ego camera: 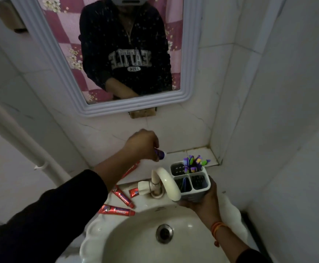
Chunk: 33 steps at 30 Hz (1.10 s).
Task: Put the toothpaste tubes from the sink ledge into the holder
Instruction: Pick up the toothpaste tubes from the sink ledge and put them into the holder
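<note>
My left hand [143, 144] hovers above the back ledge, closed around a purple toothpaste tube [160, 153] whose cap end pokes out toward the right. My right hand [204, 201] grips a grey four-compartment holder [200, 190] from below, just right of the tap. Toothbrushes [194, 164] fill its far right compartment; dark items stand in the near left one. Several red toothpaste tubes lie on the ledge: one [117, 210] at the basin's rim, one [123, 197] behind it, a short one [134, 192] by the tap, and one [131, 168] partly under my left forearm.
A cream tap [166, 184] curves over the white basin [101, 230], in front of the holder's left side. A white-framed mirror [117, 109] hangs on the tiled wall above. A white pipe [27, 147] runs down at the left.
</note>
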{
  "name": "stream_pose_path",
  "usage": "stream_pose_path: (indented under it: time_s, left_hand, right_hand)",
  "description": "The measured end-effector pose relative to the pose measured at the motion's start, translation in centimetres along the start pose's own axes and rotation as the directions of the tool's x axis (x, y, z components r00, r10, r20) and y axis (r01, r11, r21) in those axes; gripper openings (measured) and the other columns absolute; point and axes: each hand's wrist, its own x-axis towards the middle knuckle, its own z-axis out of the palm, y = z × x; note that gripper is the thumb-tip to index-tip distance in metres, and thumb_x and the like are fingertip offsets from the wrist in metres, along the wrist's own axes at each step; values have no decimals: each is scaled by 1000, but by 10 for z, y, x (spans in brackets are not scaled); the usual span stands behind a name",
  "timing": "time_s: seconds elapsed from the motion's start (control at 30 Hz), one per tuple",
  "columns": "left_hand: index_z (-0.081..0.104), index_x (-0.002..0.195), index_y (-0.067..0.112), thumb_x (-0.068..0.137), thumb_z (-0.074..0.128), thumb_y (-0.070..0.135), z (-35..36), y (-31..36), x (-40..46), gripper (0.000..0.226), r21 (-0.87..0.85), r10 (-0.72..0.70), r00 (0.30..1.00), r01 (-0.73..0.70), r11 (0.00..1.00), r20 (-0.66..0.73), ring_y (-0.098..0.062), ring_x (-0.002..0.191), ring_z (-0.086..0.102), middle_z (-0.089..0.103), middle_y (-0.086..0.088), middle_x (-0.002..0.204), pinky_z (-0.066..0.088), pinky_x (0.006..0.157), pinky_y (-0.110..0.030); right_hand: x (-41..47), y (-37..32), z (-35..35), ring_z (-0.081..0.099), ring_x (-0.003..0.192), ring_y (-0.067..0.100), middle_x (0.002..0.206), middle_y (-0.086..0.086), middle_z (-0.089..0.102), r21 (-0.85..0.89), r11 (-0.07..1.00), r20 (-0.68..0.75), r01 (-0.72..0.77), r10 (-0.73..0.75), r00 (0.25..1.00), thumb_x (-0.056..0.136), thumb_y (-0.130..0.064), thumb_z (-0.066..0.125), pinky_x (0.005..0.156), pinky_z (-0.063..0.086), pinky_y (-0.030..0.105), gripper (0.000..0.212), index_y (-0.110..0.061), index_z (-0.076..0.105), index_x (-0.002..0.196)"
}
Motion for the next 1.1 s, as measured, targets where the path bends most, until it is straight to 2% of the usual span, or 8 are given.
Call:
stream_pose_path:
  time_s: [0.07,0.23,0.37,0.63,0.77,0.83,1.03,1.1]
  left_hand:
    - [74,107,23,70,88,31,-27,21,-7,41,-33,27,999,-25,999,34,-14,87,66,68,2,103,57,74,-27]
    - [73,107,21,74,84,14,-62,77,-24,35,-58,117,992,-120,991,-53,-9,77,60,62,4,101,45,55,-16]
    - [73,106,19,75,84,15,-44,114,-28,33,-111,146,989,-149,983,-36,-16,89,65,66,1,106,55,69,-23]
    - [77,108,20,72,81,10,24,142,-22,38,-101,180,980,-170,980,90,-18,79,63,70,-3,104,55,65,-28]
    - [81,96,19,77,75,8,16,120,-25,22,-223,142,989,-128,966,47,-16,82,73,77,-2,91,61,78,-31]
    - [80,97,18,79,75,7,8,98,-26,22,-270,84,996,-81,959,0,-14,82,74,78,-3,92,62,81,-30]
    - [80,102,16,84,68,6,39,1,-15,24,-224,-131,989,114,968,-63,-19,91,73,78,-6,104,57,91,-27]
    - [80,106,15,87,67,6,61,-28,-13,25,-139,-138,989,143,980,49,-20,97,72,77,-5,110,54,94,-26]
  right_hand:
    - [3,-17,0,62,116,42,131,21,61,-17,999,46,-38,39,998,89,-18,73,82,55,66,44,-18,59,131]
    - [-1,-28,-11,63,113,44,131,19,62,140,982,112,-128,112,987,81,-26,81,72,52,76,53,-20,61,129]
    - [3,-29,-16,73,94,14,119,10,68,283,931,151,-230,193,969,75,23,71,53,62,42,69,-26,59,123]
    - [14,-31,-16,66,92,-14,111,-8,63,564,706,334,-429,280,900,68,24,77,60,55,8,79,-18,49,129]
    - [17,-24,-20,74,92,15,100,-8,76,593,641,316,-487,372,873,83,12,71,58,63,35,53,-28,62,118]
    - [15,-27,-19,73,83,8,94,-8,76,651,579,297,-490,400,867,88,2,70,58,60,24,43,-24,60,121]
    - [21,-20,-13,70,97,4,119,0,68,615,574,328,-540,437,838,68,11,85,62,60,21,77,-27,57,128]
    - [17,-23,-10,69,107,21,123,7,68,604,615,300,-506,412,860,64,-7,93,66,64,39,75,-26,58,129]
